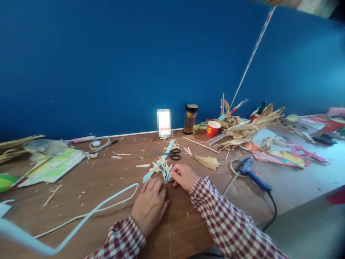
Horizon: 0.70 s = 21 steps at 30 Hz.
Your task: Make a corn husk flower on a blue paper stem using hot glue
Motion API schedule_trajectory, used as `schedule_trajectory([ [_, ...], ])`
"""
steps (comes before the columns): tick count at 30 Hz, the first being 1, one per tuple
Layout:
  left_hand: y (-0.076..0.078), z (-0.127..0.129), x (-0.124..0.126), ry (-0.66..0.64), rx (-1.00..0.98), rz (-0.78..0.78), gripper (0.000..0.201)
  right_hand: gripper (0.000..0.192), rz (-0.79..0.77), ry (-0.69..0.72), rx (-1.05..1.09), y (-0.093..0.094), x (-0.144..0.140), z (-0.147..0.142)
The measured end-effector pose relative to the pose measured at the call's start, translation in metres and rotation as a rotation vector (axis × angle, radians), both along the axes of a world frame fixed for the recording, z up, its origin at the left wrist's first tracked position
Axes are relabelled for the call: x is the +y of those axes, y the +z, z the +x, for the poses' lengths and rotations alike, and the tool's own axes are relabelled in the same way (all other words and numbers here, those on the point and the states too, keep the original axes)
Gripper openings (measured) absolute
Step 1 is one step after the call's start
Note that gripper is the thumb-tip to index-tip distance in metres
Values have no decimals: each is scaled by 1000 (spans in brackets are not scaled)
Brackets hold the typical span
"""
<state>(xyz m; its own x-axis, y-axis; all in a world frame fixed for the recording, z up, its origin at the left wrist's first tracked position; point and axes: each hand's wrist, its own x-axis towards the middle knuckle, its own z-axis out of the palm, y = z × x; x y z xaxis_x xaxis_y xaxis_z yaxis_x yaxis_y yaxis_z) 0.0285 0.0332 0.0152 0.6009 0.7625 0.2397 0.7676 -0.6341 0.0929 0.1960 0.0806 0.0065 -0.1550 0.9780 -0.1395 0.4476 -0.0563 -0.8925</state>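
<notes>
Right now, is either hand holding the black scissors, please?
No, the scissors lie untouched on the table, beyond both hands.

A small pale-blue-and-straw woven piece (166, 172) lies on the brown table.

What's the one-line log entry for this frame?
left hand: flat on table, by husk piece | right hand: pinching husk piece | near: scissors, glue gun, red cup

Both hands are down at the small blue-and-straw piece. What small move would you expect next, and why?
Probably the right hand pinching or folding a strip, since its fingertips touch the woven piece while the left hand lies flat beside it on the table.
</notes>
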Motion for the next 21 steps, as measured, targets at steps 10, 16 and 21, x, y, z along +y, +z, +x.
schedule_trajectory([
  [10,0,-1,0,-13,-32,3,19,18,206,-54,-230,3,-3,-2],
  [16,-1,-2,3,-56,-52,29,28,5,280,-2,-275,4,-3,0],
  [21,-3,-3,4,-74,-29,30,30,9,296,6,-272,1,-3,1],
])
